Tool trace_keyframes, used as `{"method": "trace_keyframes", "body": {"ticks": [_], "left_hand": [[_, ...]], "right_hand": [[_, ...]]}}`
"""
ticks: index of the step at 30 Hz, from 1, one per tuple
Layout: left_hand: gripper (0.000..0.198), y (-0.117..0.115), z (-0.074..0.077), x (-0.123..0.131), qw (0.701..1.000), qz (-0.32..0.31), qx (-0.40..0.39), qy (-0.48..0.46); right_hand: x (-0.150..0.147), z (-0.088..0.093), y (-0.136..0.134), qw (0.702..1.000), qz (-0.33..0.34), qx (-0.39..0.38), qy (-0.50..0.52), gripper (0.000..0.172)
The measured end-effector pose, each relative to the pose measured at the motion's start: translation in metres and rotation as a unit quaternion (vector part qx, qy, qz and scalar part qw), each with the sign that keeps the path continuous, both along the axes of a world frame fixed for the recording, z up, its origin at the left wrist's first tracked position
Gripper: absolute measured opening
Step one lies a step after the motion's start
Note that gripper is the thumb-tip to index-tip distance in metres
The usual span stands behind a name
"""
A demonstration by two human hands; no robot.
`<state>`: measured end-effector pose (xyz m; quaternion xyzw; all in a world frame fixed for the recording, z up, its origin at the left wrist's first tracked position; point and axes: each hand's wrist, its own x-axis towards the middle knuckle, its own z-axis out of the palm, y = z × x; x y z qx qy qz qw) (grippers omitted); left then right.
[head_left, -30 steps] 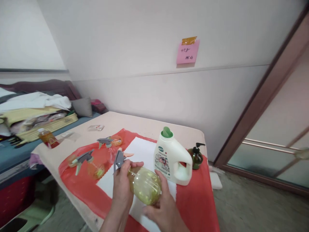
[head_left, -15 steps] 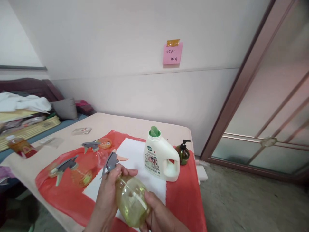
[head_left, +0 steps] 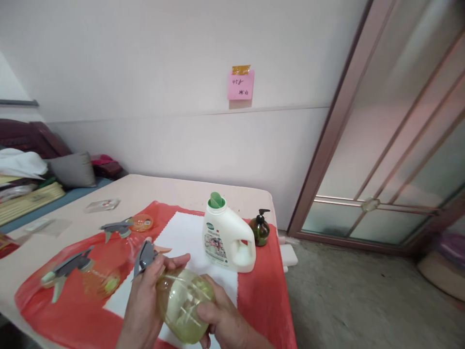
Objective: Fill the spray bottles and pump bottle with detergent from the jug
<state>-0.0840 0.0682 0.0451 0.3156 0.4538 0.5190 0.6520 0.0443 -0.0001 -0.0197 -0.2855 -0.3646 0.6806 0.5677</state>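
A yellowish transparent spray bottle (head_left: 183, 300) with a grey trigger head and a peach-coloured trigger is held tilted in both hands above the table. My left hand (head_left: 150, 286) is closed around its neck, just below the spray head. Around the bottle's lower body, my right hand (head_left: 221, 310) is closed, its thumb pressing on the side. Beyond them a white jug (head_left: 225, 237) with a green spout stands on a white sheet (head_left: 181, 228). Two more spray bottles lie to the left: an orange one (head_left: 96, 281) and a pinkish one (head_left: 132, 240).
A dark green pump bottle (head_left: 259, 230) stands right of the jug. Red plastic (head_left: 265, 295) covers part of the table (head_left: 141, 186). A clear package (head_left: 102, 205) lies at the back left. A pink note (head_left: 240, 86) is taped to the wall. Farther right is a sliding door (head_left: 339, 160).
The view has swung right, so the things appear farther left. The bottle has turned a little in my hands, and my right hand has shifted its grip up its side.
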Motion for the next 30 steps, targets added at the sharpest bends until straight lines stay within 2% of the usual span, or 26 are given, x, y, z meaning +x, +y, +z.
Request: {"method": "trace_keyframes", "body": {"ticks": [5, 11, 13, 16, 18, 20, 21, 22, 24, 25, 26, 27, 28, 30], "left_hand": [[0.031, 0.0, -0.002, 0.0, 1.0, -0.009, 0.019, 0.003], [0.037, 0.002, -0.005, 0.0, 0.999, -0.012, 0.04, -0.017], [0.034, 0.001, -0.004, -0.002, 0.996, -0.046, 0.064, -0.032], [0.031, -0.001, -0.001, -0.007, 0.983, -0.137, 0.103, -0.066], [0.033, -0.003, 0.001, -0.01, 0.975, -0.173, 0.114, -0.078], [0.028, -0.002, 0.0, -0.012, 0.976, -0.165, 0.12, -0.078], [0.026, -0.001, -0.001, -0.012, 0.978, -0.151, 0.122, -0.073], [0.025, 0.001, -0.003, -0.013, 0.981, -0.13, 0.127, -0.066], [0.025, 0.008, -0.007, -0.017, 0.987, -0.074, 0.137, -0.043], [0.024, 0.013, -0.009, -0.019, 0.989, -0.04, 0.142, -0.028], [0.024, 0.017, -0.01, -0.023, 0.989, -0.001, 0.148, -0.01], [0.023, 0.022, -0.012, -0.027, 0.988, 0.041, 0.151, 0.01], [0.023, 0.027, -0.013, -0.032, 0.985, 0.082, 0.151, 0.027], [0.023, 0.035, -0.015, -0.041, 0.977, 0.148, 0.148, 0.046]], "right_hand": [[-0.003, -0.007, 0.0, 0.997, 0.029, -0.019, 0.068, 0.066], [-0.005, -0.018, -0.001, 0.995, 0.046, -0.045, 0.078, 0.068], [-0.005, -0.023, 0.0, 0.994, 0.048, -0.042, 0.087, 0.066], [-0.001, -0.028, 0.002, 0.993, 0.053, -0.034, 0.097, 0.068], [0.006, -0.026, 0.002, 0.997, 0.059, -0.039, 0.041, 0.074], [0.019, -0.018, 0.001, 0.995, 0.007, -0.032, -0.097, 0.077], [0.028, -0.012, 0.001, 0.981, -0.06, -0.022, -0.185, 0.073], [0.039, -0.005, 0.0, 0.95, -0.163, -0.005, -0.268, 0.066], [0.061, 0.007, 0.001, 0.839, -0.381, 0.008, -0.388, 0.059], [0.073, 0.011, 0.004, 0.777, -0.464, 0.003, -0.425, 0.061], [0.084, 0.012, 0.007, 0.73, -0.508, 0.0, -0.457, 0.063], [0.095, 0.011, 0.011, 0.7, -0.532, 0.002, -0.476, 0.067], [0.104, 0.008, 0.016, 0.695, -0.526, 0.0, -0.491, 0.07], [0.119, -0.001, 0.028, 0.718, -0.492, -0.005, -0.493, 0.068]]}}
